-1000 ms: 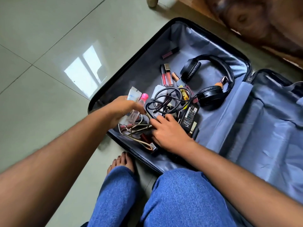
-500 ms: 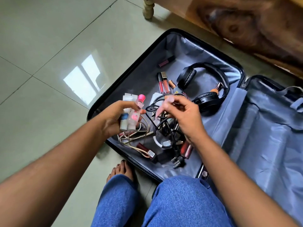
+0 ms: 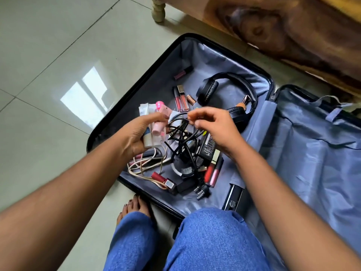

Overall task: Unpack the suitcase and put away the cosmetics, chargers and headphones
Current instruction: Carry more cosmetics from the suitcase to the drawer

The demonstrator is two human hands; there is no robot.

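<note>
An open black suitcase (image 3: 136, 87) with grey lining lies on the floor. My left hand (image 3: 136, 133) is shut on a bunch of cosmetics (image 3: 154, 122): white tubes and a pink-capped bottle, held above the case. My right hand (image 3: 214, 128) pinches a tangled black charger cable (image 3: 179, 132), lifted so that its plug (image 3: 201, 190) dangles near the lining. Black headphones (image 3: 224, 89) lie at the case's far side. Lip glosses (image 3: 180, 98) rest beside them, and others (image 3: 213, 172) lie nearer me. A white cable (image 3: 144, 165) and a red lipstick (image 3: 158, 177) lie below my left hand.
The suitcase's other half (image 3: 316, 153) lies open to the right with loose grey lining. A wooden furniture piece (image 3: 283, 26) with a pale leg (image 3: 158, 10) stands beyond the case. Green floor tiles (image 3: 48, 65) spread to the left. My knees in blue jeans (image 3: 211, 241) are at the front.
My right hand left the case floor, took the black cable and lifted it toward my left hand. My left hand rose slightly with the cosmetics.
</note>
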